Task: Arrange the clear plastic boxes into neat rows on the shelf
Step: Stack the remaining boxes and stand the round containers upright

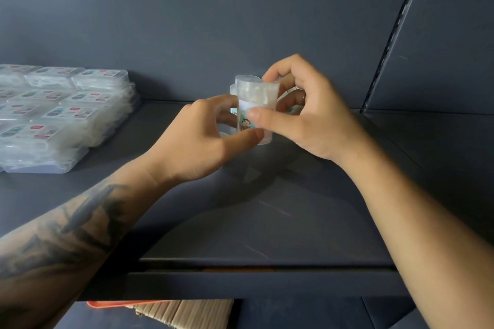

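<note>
Both hands meet over the middle of the dark grey metal shelf point(267, 222), holding a small bunch of clear plastic boxes point(255, 107) stood on end, with a colourful cartoon label on the nearest one and white contents visible through the top. The left hand point(203, 139) comes in from the lower left on a tattooed forearm; its thumb presses the near face of the bunch low down while its fingers point(224, 117) curl round the far left side, so it is grasping the boxes. The right hand point(302, 115) grips from the other side, thumb laid across the front label and its fingers point(283, 72) bent over the top right corner. The bunch stands upright, its lower edge at or just above the shelf surface (contact cannot be told). Well apart to the left, against the dark grey back panel point(213, 21), flat stacks of matching clear plastic boxes with small printed labels point(64, 112) lie in tidy rows several layers high. A slotted upright rail point(395, 29) runs along the right. Below the shelf's front lip, an orange edge point(125, 304) and a pale ribbed bundle point(187, 312) show.
</note>
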Tool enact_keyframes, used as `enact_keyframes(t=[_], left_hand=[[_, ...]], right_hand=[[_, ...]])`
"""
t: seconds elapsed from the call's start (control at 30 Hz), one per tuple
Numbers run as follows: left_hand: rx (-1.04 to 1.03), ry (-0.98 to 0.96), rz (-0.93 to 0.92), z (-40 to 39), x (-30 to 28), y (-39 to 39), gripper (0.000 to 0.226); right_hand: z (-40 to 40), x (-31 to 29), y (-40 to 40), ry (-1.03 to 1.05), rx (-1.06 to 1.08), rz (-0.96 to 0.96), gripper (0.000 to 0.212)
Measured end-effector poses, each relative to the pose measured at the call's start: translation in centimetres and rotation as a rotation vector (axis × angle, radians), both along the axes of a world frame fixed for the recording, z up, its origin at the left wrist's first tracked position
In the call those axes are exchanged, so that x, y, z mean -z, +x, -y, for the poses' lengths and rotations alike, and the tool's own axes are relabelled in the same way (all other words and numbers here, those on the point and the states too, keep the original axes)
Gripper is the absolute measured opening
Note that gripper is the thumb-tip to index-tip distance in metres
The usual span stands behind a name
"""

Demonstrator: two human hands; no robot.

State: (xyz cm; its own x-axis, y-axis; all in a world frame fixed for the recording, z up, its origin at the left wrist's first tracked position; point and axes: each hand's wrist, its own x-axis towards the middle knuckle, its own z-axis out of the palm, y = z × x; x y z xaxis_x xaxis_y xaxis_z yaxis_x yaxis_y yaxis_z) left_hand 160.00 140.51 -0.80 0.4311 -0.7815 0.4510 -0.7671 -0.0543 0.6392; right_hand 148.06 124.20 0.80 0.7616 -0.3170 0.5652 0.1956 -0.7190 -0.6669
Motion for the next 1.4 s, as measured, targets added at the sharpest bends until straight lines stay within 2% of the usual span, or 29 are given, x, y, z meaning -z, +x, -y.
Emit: enact_keyframes(t=[0.1, 0.2, 0.27, 0.33, 0.43, 0.67, 0.97, 1.4], left_hand=[[-0.04, 0.042, 0.1, 0.0, 0.2, 0.0, 0.034], [-0.136, 0.119, 0.23, 0.0, 0.4, 0.2, 0.067], [-0.185, 0.185, 0.297, 0.1, 0.6, 0.4, 0.08], [-0.196, 0.204, 0.296, 0.1, 0.7, 0.6, 0.08], [-0.197, 0.191, 0.324, 0.2, 0.8, 0.6, 0.074], [-0.192, 0.204, 0.379, 0.7, 1.2, 0.5, 0.066], [-0.203, 0.201, 0.335, 0.5, 1.0, 0.5, 0.065], [-0.194, 0.216, 0.332, 0.6, 1.0, 0.7, 0.064]], right_hand=[[0.3, -0.4, -0.3, -0.055, 0.041, -0.049, 0.049], [1.5, -1.0, -1.0, -0.108, 0.134, -0.094, 0.049], [3.0, -1.2, -1.7, -0.151, 0.254, -0.239, 0.051], [4.6, -1.2, -2.4, -0.182, 0.362, -0.395, 0.048], [6.3, -0.9, -2.6, -0.164, 0.458, -0.447, 0.049], [7.4, 0.8, -0.8, -0.149, 0.56, -0.363, 0.046], [7.4, 2.3, 1.5, -0.173, 0.536, -0.273, 0.056], [8.3, 3.3, 2.6, -0.21, 0.566, -0.284, 0.055]])
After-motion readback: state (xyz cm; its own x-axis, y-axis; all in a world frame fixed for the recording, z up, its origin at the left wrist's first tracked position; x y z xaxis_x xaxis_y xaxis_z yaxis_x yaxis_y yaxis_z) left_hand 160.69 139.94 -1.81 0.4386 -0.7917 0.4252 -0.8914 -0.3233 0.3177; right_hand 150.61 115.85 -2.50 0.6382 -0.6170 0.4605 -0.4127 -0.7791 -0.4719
